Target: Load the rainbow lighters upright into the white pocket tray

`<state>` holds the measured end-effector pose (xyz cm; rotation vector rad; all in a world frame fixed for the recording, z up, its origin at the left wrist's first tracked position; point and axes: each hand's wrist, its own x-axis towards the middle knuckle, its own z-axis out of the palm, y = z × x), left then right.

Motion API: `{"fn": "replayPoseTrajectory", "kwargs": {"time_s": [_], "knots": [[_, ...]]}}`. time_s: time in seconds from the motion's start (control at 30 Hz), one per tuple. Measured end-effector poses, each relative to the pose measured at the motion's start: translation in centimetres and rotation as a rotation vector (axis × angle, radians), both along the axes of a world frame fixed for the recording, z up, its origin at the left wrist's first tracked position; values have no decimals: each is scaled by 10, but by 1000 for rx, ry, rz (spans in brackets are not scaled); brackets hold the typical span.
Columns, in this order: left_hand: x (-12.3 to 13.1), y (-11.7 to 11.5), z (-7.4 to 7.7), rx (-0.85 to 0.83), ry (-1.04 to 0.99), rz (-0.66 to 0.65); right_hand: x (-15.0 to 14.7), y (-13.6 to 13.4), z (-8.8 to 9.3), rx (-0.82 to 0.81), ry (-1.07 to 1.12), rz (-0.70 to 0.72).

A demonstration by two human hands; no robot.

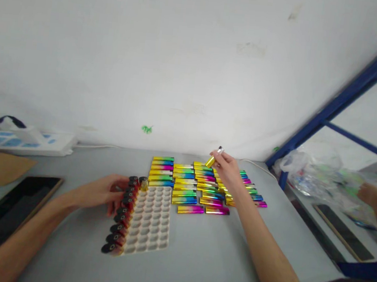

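Note:
A slim, shiny lighter (212, 160), yellow fading to silver with a small dark end, is pinched between my right hand's (226, 165) thumb and fingers, tilted above the others. Below and beside that hand lie rows of metallic lighters (186, 181) in yellow with blue, pink, green or silver. A white tray (150, 249) with a grid of round pockets sits left of them. Upright pieces with black tops and reddish-gold bodies (121, 218) fill its left column; one gold piece (144, 185) stands beside the column's far end. My left hand (105, 193), loosely curled with fingers apart, rests against the column's far part.
A dark flat device (9, 212), a brown paper piece (0, 167) and a white-and-blue box (50, 143) lie at left. A blue metal frame (334, 102) rises at right, with plastic bags (320, 172) and another person's hand (376, 199) beyond it. A wall stands behind the table.

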<state>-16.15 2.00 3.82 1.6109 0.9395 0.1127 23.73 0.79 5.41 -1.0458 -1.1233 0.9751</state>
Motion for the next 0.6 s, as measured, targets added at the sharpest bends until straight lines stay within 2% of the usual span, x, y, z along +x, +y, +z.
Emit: {"fn": "replayPoseTrajectory", "kwargs": {"time_s": [0.1,0.23,0.3,0.37,0.5,0.6], "knots": [[2,-1,3,-11,3,20,-35,-14,-4,-104,168,158],[6,-4,9,2,12,23,-63,-35,-7,-156,126,351],[7,-6,12,3,14,24,-73,-42,-7,-180,85,395],[7,-6,13,-6,19,23,-82,-47,-9,-215,15,360],[6,-6,12,-3,16,15,-96,-53,-14,-195,-279,128],[6,-5,11,3,8,-2,-101,-57,-17,-193,-411,28]]}}
